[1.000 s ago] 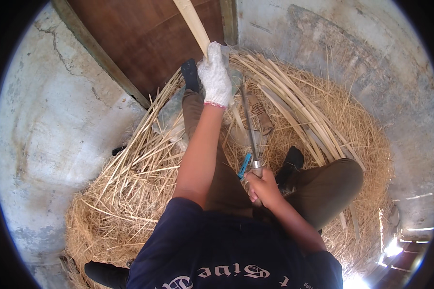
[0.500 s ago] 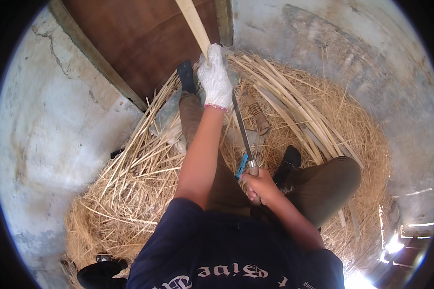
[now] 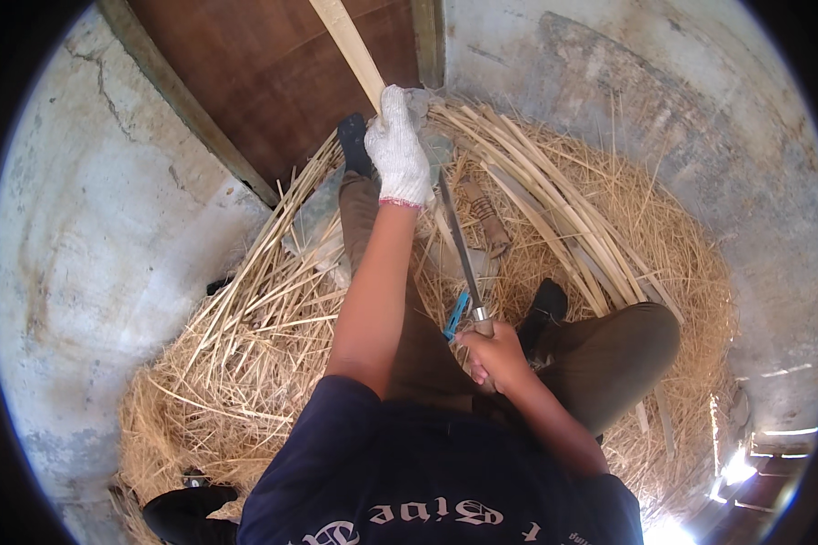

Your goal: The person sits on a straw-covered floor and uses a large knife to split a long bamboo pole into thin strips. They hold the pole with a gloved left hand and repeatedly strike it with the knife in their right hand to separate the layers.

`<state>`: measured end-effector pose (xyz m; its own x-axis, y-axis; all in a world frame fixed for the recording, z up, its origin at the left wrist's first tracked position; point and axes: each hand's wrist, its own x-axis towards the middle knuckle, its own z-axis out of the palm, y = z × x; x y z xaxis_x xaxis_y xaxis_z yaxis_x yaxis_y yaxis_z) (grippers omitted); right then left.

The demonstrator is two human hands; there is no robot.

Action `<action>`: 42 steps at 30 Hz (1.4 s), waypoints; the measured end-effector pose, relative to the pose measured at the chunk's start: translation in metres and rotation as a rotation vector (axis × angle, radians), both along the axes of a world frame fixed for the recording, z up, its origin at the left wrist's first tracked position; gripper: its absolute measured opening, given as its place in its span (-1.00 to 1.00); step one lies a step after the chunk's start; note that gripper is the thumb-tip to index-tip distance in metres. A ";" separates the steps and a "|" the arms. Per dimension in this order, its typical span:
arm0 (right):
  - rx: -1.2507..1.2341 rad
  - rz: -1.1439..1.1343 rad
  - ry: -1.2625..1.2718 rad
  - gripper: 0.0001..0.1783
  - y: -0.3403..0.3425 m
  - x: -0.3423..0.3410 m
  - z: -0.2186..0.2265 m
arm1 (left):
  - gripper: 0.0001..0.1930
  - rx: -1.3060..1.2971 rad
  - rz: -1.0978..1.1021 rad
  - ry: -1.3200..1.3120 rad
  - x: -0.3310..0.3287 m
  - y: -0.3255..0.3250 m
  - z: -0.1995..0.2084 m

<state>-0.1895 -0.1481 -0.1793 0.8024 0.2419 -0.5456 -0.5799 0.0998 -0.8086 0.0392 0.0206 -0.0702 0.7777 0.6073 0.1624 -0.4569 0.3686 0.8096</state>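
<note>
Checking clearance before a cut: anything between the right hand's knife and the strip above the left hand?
Yes: the gloved left hand. In this view it stands between the knife's tip and the strip above. Depth between them can't be judged.

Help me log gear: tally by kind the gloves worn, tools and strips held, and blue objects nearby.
White glove, on the left hand: 1
Long metal tool, in the right hand: 1
Pale strip, in the left hand: 1
Blue object, beside the tool: 1
Total: 4
</note>
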 end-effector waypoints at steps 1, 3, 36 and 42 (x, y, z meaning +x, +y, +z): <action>0.013 -0.035 -0.014 -0.82 0.001 -0.002 0.003 | -0.61 0.000 -0.006 0.015 0.000 0.002 -0.001; -0.086 -0.040 -0.126 -0.80 0.003 -0.002 0.001 | -0.62 0.001 -0.017 0.044 0.000 0.004 -0.002; 0.785 0.246 -0.138 -0.77 -0.057 0.010 0.048 | -0.62 -0.017 -0.044 0.044 0.005 -0.004 0.005; 0.845 0.424 -0.256 -0.73 -0.052 0.002 0.059 | -0.63 0.015 0.025 0.038 0.013 0.004 -0.005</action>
